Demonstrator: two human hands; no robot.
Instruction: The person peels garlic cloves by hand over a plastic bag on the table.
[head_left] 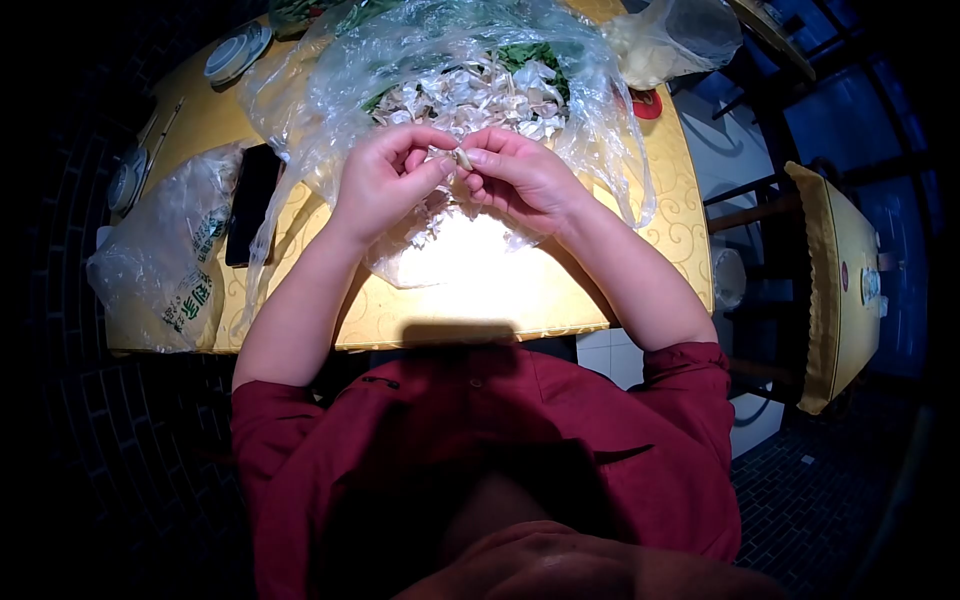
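Note:
Between my two hands, over the table, is a small pale garlic clove [462, 158]. My left hand [390, 185] pinches it from the left with thumb and forefinger. My right hand [530, 180] grips its other side, thumb on top and fingers curled beneath. Just beyond the hands lies a heap of papery garlic skins [480, 95] on a spread clear plastic bag [350, 65]. Some green leaves [530, 58] show among the skins. Loose skin scraps also lie under my hands, where bright light washes out detail.
On the left are a printed plastic bag [165, 255], a dark phone-like slab [254, 205], stacked dishes [237, 55] and chopsticks [165, 125]. At the far right corner sits a bag of pale pieces [670, 45] near a red object [647, 104]. Another cloth-covered table [840, 280] stands right.

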